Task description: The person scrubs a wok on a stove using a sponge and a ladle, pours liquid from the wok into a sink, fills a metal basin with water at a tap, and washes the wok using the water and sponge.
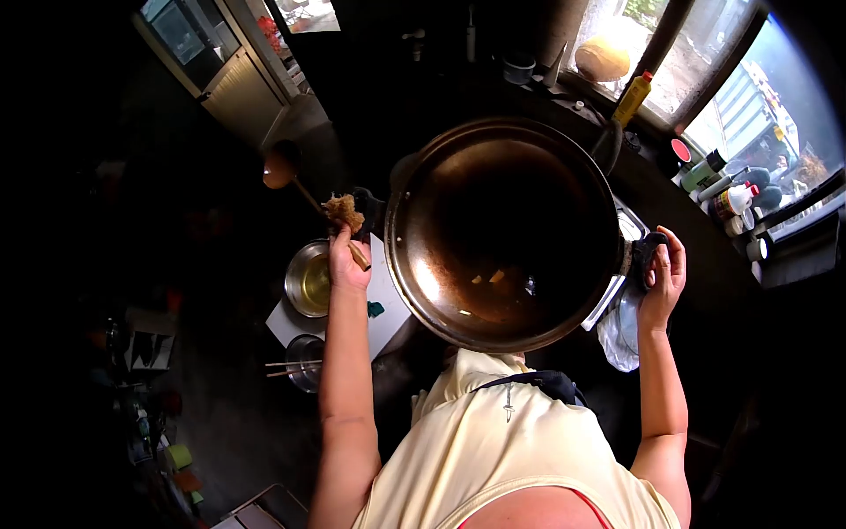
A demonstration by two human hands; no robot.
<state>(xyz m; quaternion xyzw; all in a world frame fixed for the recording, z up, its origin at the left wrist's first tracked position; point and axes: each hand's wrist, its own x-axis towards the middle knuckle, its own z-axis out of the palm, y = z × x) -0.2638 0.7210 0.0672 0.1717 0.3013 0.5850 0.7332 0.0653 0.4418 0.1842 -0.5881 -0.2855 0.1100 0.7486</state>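
A large dark wok (502, 238) is in front of my body, with a little liquid and a few pale scraps low in its bowl. My right hand (663, 278) is closed around the wok's dark right handle (648, 256). On the other side, my left hand (350, 260) grips a ladle (280, 166) by its wooden handle, the bowl pointing away to the upper left. A brown fibrous scrubber (344, 212) sits at the fingertips of that hand, beside the wok's dark left handle (368, 210). Whether the fingers also grip that handle is hidden.
Left of the wok, a metal bowl of yellowish liquid (310, 286) stands on a white surface (388, 322). A smaller bowl with chopsticks (305, 363) is nearer me. A yellow bottle (633, 99) and several other bottles line the window side. A plastic bag (619, 339) lies below the right handle.
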